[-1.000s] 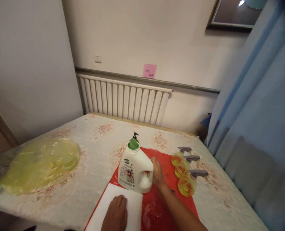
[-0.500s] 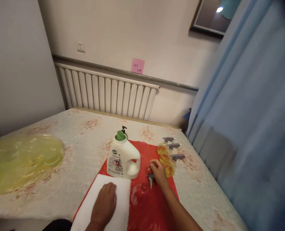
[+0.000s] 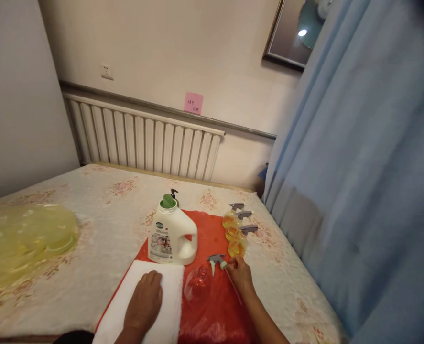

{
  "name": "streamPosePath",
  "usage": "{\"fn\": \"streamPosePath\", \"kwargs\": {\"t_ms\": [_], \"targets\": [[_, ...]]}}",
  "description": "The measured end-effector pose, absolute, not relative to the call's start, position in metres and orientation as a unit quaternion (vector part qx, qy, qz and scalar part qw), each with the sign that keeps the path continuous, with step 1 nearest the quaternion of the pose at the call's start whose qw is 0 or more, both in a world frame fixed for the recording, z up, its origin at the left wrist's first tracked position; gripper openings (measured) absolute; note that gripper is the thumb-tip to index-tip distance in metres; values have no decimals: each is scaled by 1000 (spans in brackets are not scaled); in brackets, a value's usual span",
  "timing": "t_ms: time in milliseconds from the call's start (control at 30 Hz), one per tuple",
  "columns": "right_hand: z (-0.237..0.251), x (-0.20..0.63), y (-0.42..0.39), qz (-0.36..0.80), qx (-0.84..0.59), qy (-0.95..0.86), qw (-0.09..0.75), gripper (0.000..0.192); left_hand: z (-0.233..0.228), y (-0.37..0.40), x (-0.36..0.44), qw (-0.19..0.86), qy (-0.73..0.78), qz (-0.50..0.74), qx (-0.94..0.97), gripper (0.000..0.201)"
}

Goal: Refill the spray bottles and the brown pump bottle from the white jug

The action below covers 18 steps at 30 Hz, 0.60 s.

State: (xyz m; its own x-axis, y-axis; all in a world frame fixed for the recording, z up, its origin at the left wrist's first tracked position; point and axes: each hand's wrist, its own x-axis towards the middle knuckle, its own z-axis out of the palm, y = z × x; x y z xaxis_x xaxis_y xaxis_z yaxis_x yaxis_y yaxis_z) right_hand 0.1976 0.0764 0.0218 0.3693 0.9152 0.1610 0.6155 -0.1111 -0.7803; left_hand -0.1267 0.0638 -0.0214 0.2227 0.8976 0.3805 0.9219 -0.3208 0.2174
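My left hand [image 3: 144, 298] lies flat, fingers out, on a folded white towel [image 3: 170, 298]. My right hand [image 3: 241, 274] has its fingertips closed at the collar of a grey-and-white trigger spray head [image 3: 217, 259], whose thin clear tube runs down beside the hand. This spray head lies on a red sheet [image 3: 212, 227]. Left of it is an uncapped clear round bottle [image 3: 196, 289]. Behind the towel stands a white detergent jug [image 3: 174, 241] with a handle and a green spout. Several spray bottles of yellow liquid [image 3: 236, 246] with grey trigger heads stand beyond my right hand.
A yellow translucent plastic bag [image 3: 25, 239] lies on the flowered tablecloth [image 3: 114, 229] at left. A black pump top [image 3: 174, 193] shows behind the jug. A blue curtain [image 3: 326, 181] hangs along the right side, and a radiator [image 3: 143, 141] runs behind the table.
My right hand has come down from above the spray head to its collar and tube. My left hand stays on the towel. The view has swung slightly right.
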Motion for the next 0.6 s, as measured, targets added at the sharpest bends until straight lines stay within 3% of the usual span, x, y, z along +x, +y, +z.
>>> {"fn": "streamPosePath", "kwargs": {"t_ms": [333,600], "targets": [[12,181,82,126,-751,-577,295,12,-20,62,-127,26,-586,-221,-779,25],[18,179,92,179,-735,-552,350,11,-16,62,-125,24,-591,-217,-777,25]]}}
